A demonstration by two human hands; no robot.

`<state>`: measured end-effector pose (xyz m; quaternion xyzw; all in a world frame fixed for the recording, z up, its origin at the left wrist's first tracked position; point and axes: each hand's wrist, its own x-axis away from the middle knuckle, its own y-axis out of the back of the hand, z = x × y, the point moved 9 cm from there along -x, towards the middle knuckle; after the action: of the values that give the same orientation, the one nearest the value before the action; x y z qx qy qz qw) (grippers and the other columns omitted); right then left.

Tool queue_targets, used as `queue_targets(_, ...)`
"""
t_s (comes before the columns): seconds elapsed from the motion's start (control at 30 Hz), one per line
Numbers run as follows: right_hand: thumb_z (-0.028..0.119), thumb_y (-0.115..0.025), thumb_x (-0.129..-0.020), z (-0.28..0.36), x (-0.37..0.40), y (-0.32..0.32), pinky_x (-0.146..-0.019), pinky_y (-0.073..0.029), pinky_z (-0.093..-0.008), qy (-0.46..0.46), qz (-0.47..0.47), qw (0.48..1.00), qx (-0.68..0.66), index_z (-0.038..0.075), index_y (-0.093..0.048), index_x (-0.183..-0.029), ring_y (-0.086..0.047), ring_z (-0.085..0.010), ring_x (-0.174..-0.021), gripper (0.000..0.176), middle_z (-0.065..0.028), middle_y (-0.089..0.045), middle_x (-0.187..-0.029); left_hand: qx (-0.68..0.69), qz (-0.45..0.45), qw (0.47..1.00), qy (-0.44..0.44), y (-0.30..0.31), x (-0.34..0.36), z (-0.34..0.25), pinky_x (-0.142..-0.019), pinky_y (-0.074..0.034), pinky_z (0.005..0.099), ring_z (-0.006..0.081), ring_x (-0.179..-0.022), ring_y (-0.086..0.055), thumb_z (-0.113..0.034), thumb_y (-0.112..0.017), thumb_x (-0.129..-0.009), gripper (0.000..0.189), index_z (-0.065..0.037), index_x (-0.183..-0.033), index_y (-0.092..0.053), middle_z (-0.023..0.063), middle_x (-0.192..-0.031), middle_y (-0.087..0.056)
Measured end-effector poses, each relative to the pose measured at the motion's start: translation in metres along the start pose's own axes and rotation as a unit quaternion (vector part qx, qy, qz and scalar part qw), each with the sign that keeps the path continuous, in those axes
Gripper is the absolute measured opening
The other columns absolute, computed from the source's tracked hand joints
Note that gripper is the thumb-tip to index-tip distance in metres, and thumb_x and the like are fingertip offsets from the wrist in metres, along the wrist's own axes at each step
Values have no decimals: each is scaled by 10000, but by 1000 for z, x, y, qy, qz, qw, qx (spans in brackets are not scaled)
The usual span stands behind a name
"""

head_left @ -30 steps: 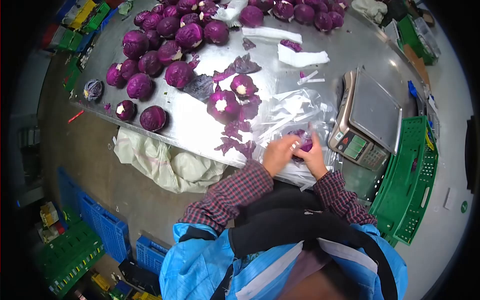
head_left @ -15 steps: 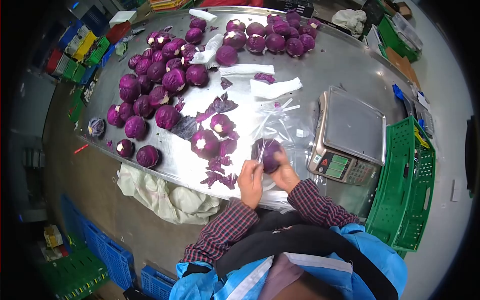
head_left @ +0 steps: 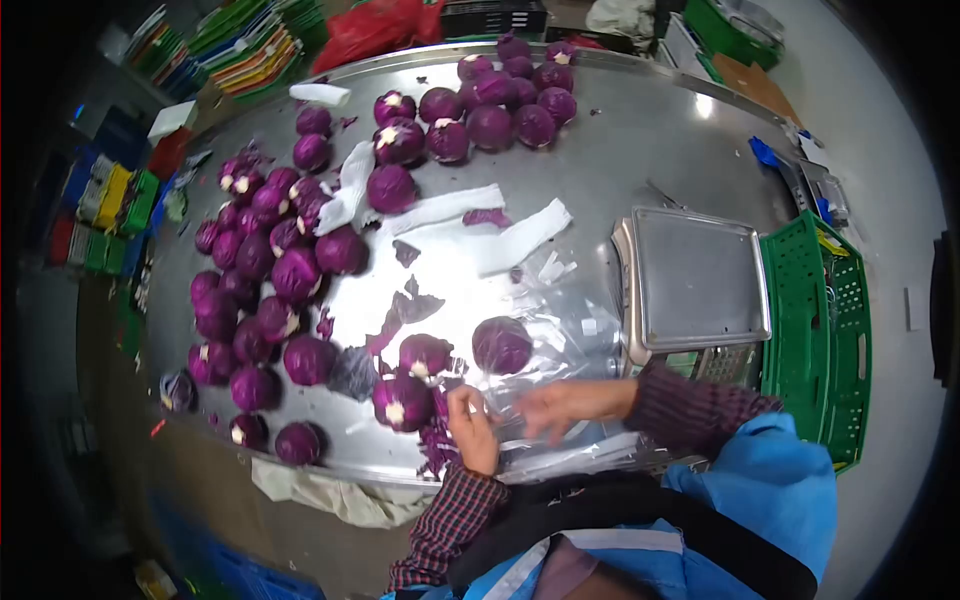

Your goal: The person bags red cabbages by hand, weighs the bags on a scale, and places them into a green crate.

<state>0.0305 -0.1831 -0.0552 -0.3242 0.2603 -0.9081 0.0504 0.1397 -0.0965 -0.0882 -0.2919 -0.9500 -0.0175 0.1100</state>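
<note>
A round purple cabbage (head_left: 502,345) rests on the steel table just beyond my hands, with clear plastic around or under it. My left hand (head_left: 472,430) is closed, its fingers curled at the edge of a clear plastic bag (head_left: 575,345). To its right, my right hand (head_left: 570,405) lies over the plastic, its fingertips smeared by motion. Beside my left hand are a trimmed purple cabbage (head_left: 403,402) with a pale stem end and torn purple leaves (head_left: 437,445). Another trimmed cabbage (head_left: 425,354) sits just behind.
Many purple cabbages (head_left: 296,274) cover the left of the steel table (head_left: 660,130), with more at the back. White foam net sleeves (head_left: 527,238) lie mid-table. A weighing scale (head_left: 697,280) stands at right, beside a green crate (head_left: 793,300).
Both hands have come off the cabbage, which now lies on the table. My right hand has shifted nearer my body and blurs. The whole view has also turned and shifted.
</note>
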Motion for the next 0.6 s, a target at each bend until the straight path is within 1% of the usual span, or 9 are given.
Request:
queue_targets(0.03,208,-493,-968,32,13,-3,-815,-542,-334,-71,109,983,130,12,-496,-1297,-599,-228,-1092,383,-159,-589,-1214,-19,-1,1000,4,2,-12,-7,-531,-440,249,85,-592,-480,-88,-490,-964,76,-24,-977,-530,21,-700,-485)
queue_targets(0.1,247,-552,-908,111,6,64,-837,-513,-359,27,98,976,195,-34,-624,-1071,-630,-238,-969,332,-151,-658,-1027,-167,1,983,-71,-1,-29,-31,-573,-471,279,118,-599,-537,-58,-521,-941,81,-7,-980,-570,71,-703,-558)
queue_targets(0.13,216,-624,-824,179,-4,111,-796,-501,-372,213,-89,801,553,-49,-620,-1018,-633,-273,-921,329,-181,-661,-941,-167,6,984,-69,-3,-35,-34,-573,-471,279,118,-599,-537,-58,-521,-941,81,-7,-980,-570,71,-703,-558)
queue_targets(0.17,259,-699,-743,225,0,181,-790,-476,-394,227,-320,867,308,-34,-595,-1050,-611,-307,-938,437,-203,-629,-989,-166,16,982,-91,-8,-38,-40,-595,-478,283,139,-631,-569,-37,-540,-922,88,-1,-988,-586,103,-745,-592)
queue_targets(0.2,240,-754,-710,260,5,241,-931,-451,-388,269,-502,604,557,5,-501,-1262,-534,-337,-1132,652,-225,-489,-1297,-165,25,979,-114,-12,-40,-47,-616,-484,288,161,-663,-601,-15,-560,-903,104,6,-996,-602,134,-788,-625)
queue_targets(0.23,265,-793,-671,283,4,279,-1029,-367,-416,212,-607,498,582,39,-413,-1347,-385,-359,-1286,808,-189,-336,-1436,-166,28,979,-115,-14,-42,-53,-616,-484,288,161,-663,-601,-15,-560,-903,104,6,-996,-602,134,-788,-625)
queue_targets(0.3,241,-802,-648,303,-19,332,-1066,-323,-444,143,-631,419,637,75,-376,-1377,-305,-375,-1339,861,-172,-301,-1464,-200,21,959,-200,-20,-42,-78,-644,-484,280,203,-702,-629,13,-585,-877,157,5,-1033,-598,156,-836,-648)
queue_targets(0.43,213,-810,-609,284,-57,381,-1055,-325,-464,85,-646,435,621,108,-398,-1352,-308,-368,-1327,856,-152,-334,-1426,-197,27,950,-242,-18,-43,-88,-625,-468,296,225,-691,-563,51,-621,-829,300,-24,-1118,-594,127,-817,-570)
queue_targets(0.6,193,-792,-576,255,-36,353,-989,-378,-452,236,-690,422,539,140,-459,-1269,-429,-350,-1162,772,-140,-436,-1229,-225,40,946,-231,-17,-43,-92,-635,-429,278,197,-731,-522,73,-598,-827,259,-21,-1067,-621,99,-831,-529)
